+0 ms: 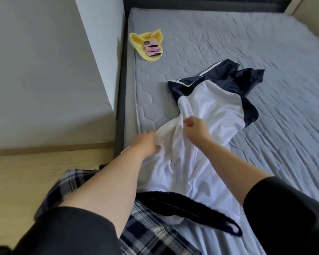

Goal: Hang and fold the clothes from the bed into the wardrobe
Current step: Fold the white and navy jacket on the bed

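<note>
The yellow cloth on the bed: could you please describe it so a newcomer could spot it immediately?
Start at the grey mattress and go to its far left corner, near the white wall. The yellow cloth lies crumpled there, apart from the white and navy garment, with a pink phone on top.

**Open mattress to the right, wall on the left**

The mattress (pixel 265 52) lies bare across its far and right side. A yellow cloth (pixel 145 44) with a phone (pixel 152 47) sits by the far left corner. The white wall (pixel 44 70) closes off the left edge. The white-and-navy shirt (pixel 210 111) covers the near middle.
</note>
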### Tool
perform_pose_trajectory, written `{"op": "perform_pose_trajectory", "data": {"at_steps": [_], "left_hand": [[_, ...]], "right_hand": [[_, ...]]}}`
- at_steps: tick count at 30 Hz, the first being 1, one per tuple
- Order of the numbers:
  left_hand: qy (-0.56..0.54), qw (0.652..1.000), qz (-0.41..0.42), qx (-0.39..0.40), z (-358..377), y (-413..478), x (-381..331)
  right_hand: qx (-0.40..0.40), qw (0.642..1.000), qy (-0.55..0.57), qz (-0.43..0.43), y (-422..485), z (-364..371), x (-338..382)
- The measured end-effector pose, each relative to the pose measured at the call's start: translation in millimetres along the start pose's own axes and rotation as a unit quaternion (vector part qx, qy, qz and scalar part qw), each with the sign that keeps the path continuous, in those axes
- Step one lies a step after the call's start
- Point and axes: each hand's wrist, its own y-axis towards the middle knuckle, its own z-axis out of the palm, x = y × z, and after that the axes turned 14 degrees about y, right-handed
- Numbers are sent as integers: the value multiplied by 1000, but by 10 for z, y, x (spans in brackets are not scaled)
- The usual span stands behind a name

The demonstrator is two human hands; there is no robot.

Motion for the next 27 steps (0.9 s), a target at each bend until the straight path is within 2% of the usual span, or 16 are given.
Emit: {"op": "perform_pose_trajectory", "data": {"at_steps": [1, 2, 4, 6, 8, 11, 13, 15, 16, 18, 20, 21, 22, 24, 25, 27], "left_hand": [[-2, 1000, -8, 7, -1, 6, -7], [-12, 1000, -20, 6, -9, 1, -10], [-82, 993, -52, -69, -49, -9, -29], [-212, 950, -108, -202, -144, -22, -57], [-301, 891, -194, -280, -225, -47, -22], [-360, 808, -372, -280, -276, -37, 267], [-352, 786, -433, -267, -290, -45, 510], [-302, 808, -414, -290, -308, -79, 627], [-260, 831, -381, -311, -310, -102, 629], [-223, 867, -283, -344, -300, -125, 541], [-220, 900, -173, -333, -271, -125, 409], [-209, 920, -124, -307, -251, -129, 339], [-189, 939, -82, -275, -223, -140, 270], [-156, 958, -26, -237, -181, -167, 159], [-164, 957, -18, -240, -177, -169, 119], [-222, 944, -41, -240, -221, -171, 61]], "right_hand": [[-76, 994, -81, -5, 57, -62, -77], [-79, 983, -162, 42, 73, -99, -192], [-6, 953, -258, 160, 53, -116, -419], [1, 953, -249, 173, 36, -82, -510], [-4, 974, -199, 112, 21, 20, -415], [73, 988, -132, 45, -55, 298, -204], [197, 973, -114, 47, -160, 452, -38], [305, 947, -67, 79, -160, 469, 90], [303, 950, -29, 75, -117, 440, 136], [144, 989, -23, -10, 12, 338, 198], [-77, 986, -88, -115, 162, 169, 185], [-141, 978, -106, -112, 223, 65, 150], [-154, 981, -101, -57, 277, -19, 94], [-87, 989, -79, 94, 313, -119, -22], [-39, 988, -90, 116, 303, -126, -45], [54, 991, -111, 44, 253, -79, -6]]}}
